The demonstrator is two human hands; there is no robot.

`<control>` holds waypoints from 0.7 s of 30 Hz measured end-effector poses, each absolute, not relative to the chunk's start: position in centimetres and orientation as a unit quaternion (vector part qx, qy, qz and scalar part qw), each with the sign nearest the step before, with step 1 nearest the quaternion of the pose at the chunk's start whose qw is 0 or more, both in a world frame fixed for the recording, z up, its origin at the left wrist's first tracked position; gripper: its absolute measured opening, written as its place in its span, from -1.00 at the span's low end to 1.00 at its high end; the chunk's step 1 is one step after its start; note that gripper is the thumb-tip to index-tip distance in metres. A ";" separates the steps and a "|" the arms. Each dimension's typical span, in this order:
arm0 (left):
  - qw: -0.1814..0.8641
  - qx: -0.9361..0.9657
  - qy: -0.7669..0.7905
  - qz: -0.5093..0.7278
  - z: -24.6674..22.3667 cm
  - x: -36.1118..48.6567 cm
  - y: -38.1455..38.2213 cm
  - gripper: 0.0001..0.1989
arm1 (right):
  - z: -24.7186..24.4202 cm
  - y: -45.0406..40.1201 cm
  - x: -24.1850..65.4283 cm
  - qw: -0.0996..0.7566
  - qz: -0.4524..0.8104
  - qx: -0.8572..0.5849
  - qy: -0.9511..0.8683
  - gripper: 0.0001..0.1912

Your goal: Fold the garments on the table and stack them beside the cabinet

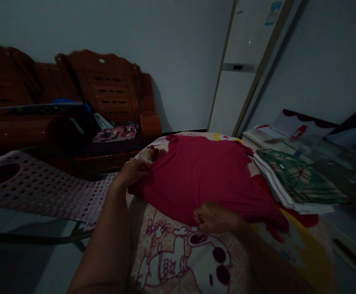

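A dark pink shirt lies spread out on a patterned cloth with a cartoon dog print. At the shirt's left edge, my left hand is closed with its fingers pinching the fabric. My right hand is closed at the near edge of the shirt, its fingertips gripping the hem. Just beyond my left hand sits a small reddish bundle, too dim to make out. Folded green plaid and white cloths lie to the right of the shirt.
A woven pink chair stands close on the left. Behind it is a wooden bench with cloth on its seat. Papers and plastic bags lie at the right, near a tall white cabinet-like unit.
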State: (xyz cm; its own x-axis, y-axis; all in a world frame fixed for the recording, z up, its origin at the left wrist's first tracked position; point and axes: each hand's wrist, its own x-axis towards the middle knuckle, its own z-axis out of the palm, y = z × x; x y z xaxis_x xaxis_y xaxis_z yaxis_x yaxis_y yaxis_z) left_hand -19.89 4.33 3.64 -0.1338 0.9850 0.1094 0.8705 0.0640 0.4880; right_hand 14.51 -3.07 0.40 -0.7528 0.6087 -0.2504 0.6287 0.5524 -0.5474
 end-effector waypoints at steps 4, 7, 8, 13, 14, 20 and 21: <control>0.053 0.649 0.753 0.099 4.7 -19.2 3.9 -0.65 | 0.3 -3.0 14.5 0.025 -0.354 0.353 0.865 -0.93; 0.030 0.664 0.740 0.103 5.9 -17.9 4.5 -0.71 | 0.3 -2.9 14.5 0.013 -0.360 0.355 0.863 -0.91; 0.027 0.679 0.723 0.122 6.3 -17.3 5.1 -0.73 | 0.3 -2.9 14.5 0.009 -0.364 0.355 0.861 -0.90; 0.052 0.714 0.675 0.178 6.6 -13.6 10.4 -0.70 | 0.2 -2.8 14.6 -0.012 -0.394 0.361 0.845 -0.88; 0.059 0.697 0.695 0.168 6.2 -13.0 11.6 -0.70 | 0.2 -2.8 14.6 -0.016 -0.394 0.361 0.845 -0.88; 0.087 0.600 0.782 0.144 2.4 -11.7 16.4 -0.65 | -0.3 -2.7 14.6 -0.024 -0.391 0.354 0.849 -0.87; 0.089 0.590 0.789 0.145 2.0 -11.7 16.9 -0.63 | -0.5 -2.7 14.6 -0.026 -0.388 0.351 0.852 -0.87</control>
